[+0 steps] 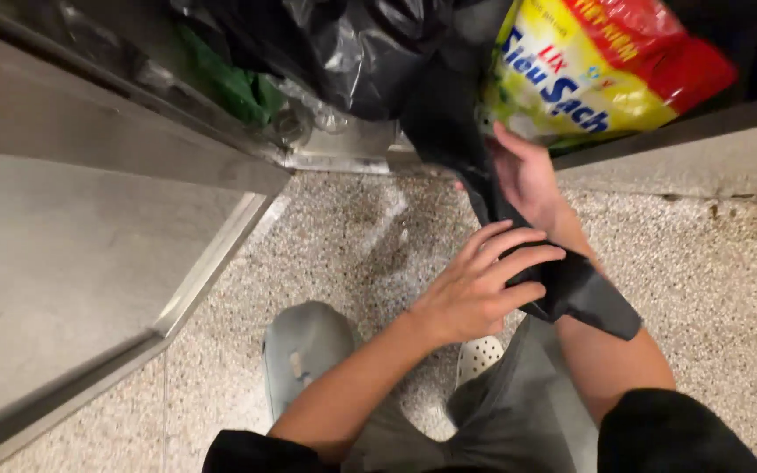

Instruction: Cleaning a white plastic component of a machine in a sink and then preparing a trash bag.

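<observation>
My left hand (479,285) grips the lower part of a black plastic bag (580,293) that drapes down from an open cabinet. My right hand (527,175) reaches up under a yellow and red printed packet (597,66) at the cabinet's edge, fingers on the black bag's upper strip (449,123). The black strip runs between both hands. My knees in grey trousers (308,346) are below, over the speckled floor.
A steel cabinet door (89,263) stands open on the left. Inside the cabinet lie crumpled black plastic (352,48), something green (229,88) and clear plastic. A white perforated shoe (479,355) rests on the speckled stone floor (703,280).
</observation>
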